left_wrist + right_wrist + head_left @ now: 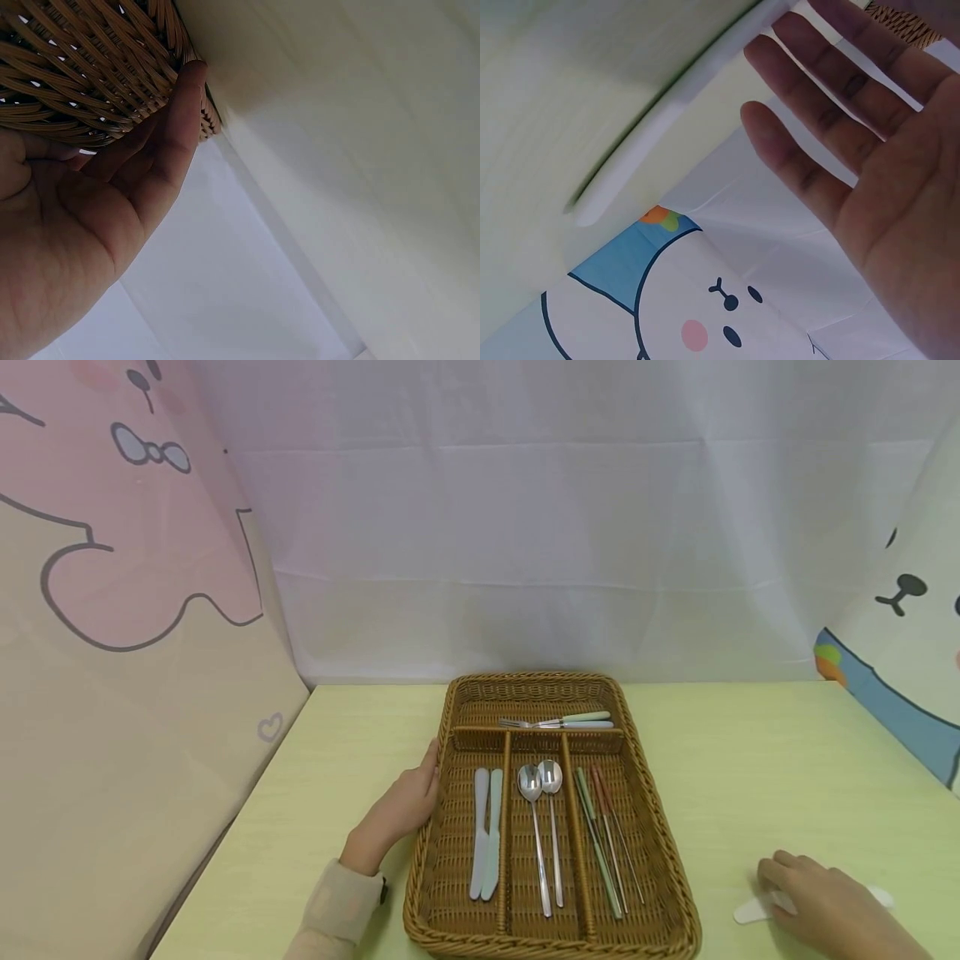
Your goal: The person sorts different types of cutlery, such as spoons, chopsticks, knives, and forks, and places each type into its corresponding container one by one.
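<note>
A brown wicker cutlery basket (504, 835) stands in the middle of the table. My left hand (405, 797) rests against its left outer wall; in the left wrist view the hand's fingers lie extended along the wicker. At the right, my right hand (821, 902) reaches down over a slim white utensil (753, 910), knife-like in outline, lying on the table. The hand covers its middle. Seen from the right wrist, fairly straight, spread fingers (799, 154) have their tips close to the utensil's edge; the thumb's contact is hidden.
Inside the basket, compartments hold two knives (481, 827), two spoons (530, 783), green and red-brown chopsticks (600, 835), and forks (585, 717) in the back section. A pale yellow table (750, 760) meets a white cloth (480, 527) behind. Cartoon-printed cloths hang at both sides.
</note>
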A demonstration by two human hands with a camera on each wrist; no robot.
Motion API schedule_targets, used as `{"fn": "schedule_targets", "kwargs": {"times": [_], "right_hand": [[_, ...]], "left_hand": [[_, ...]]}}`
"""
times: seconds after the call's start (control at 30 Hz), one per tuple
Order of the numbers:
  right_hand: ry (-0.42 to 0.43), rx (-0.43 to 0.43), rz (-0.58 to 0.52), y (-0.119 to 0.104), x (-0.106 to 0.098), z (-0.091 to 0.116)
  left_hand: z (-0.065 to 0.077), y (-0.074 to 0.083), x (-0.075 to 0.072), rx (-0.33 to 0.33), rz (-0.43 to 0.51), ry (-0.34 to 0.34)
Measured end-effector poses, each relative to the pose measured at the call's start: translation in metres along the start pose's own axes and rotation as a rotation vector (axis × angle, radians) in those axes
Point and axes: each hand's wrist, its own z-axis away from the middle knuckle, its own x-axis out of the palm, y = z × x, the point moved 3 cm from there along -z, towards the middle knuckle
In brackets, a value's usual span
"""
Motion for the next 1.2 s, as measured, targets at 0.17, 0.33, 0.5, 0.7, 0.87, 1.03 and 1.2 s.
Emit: {"fn": "schedule_targets", "kwargs": {"times": [0.17,0.33,0.5,0.7,0.87,1.03,1.2], "right_hand": [[-0.009,0.016,0.003,-0.0005,-0.0016,0.0022],[0.041,-0.005,0.030,0.0014,0.0022,0.0026],[0.066,-0.015,0.039,0.0030,0.0059,0.0013],[0.114,-0.035,0.053,0.0000,0.0053,0.0023],[0.153,-0.026,0.074,-0.0015,0.0039,0.0011],[0.152,-0.015,0.082,-0.0001,0.0021,-0.0030],[0.155,-0.024,0.082,0.0008,-0.0004,-0.0040]], "left_hand": [[0.0001,-0.0004,0.0003,-0.004,0.008,-0.003],[0.0002,-0.0013,0.0009,-0.008,0.011,-0.002],[0.0004,-0.0012,0.0010,-0.004,0.010,0.001],[0.0003,0.0005,0.0004,0.001,0.014,0.004],[0.0004,0.0009,-0.0001,-0.001,0.012,0.006],[0.0003,0.0012,-0.0002,0.003,0.008,0.007],[0.0009,0.0020,-0.0007,0.005,0.008,0.005]]}}
